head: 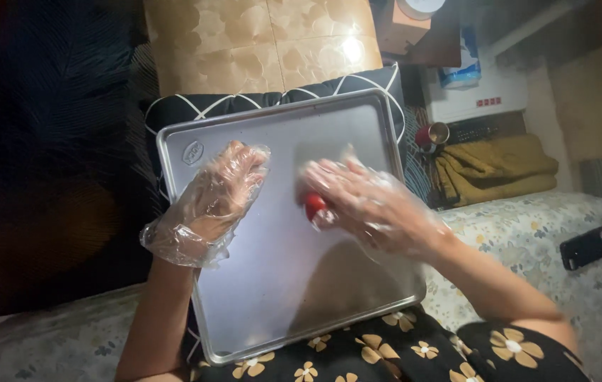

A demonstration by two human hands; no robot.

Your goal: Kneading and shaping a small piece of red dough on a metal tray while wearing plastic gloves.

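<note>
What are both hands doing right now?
Left hand: open, gloved, flat on the metal tray.
Right hand: gloved, closed on a red object.

Dim room, lit from above; a bright glare spot on the glossy tan floor tiles (265, 39). Dark curtain or cloth (46, 141) fills the left side. Black cushion with white diamond lines (244, 105) lies on a floral-print mattress (548, 240). A black phone (587, 247) rests on the mattress at right. Beyond it, folded mustard-yellow blanket (495, 168), a red metal cup (432, 136) on its side, a white box-like unit (478, 95) and a cardboard box (400, 28) near the top edge.
</note>
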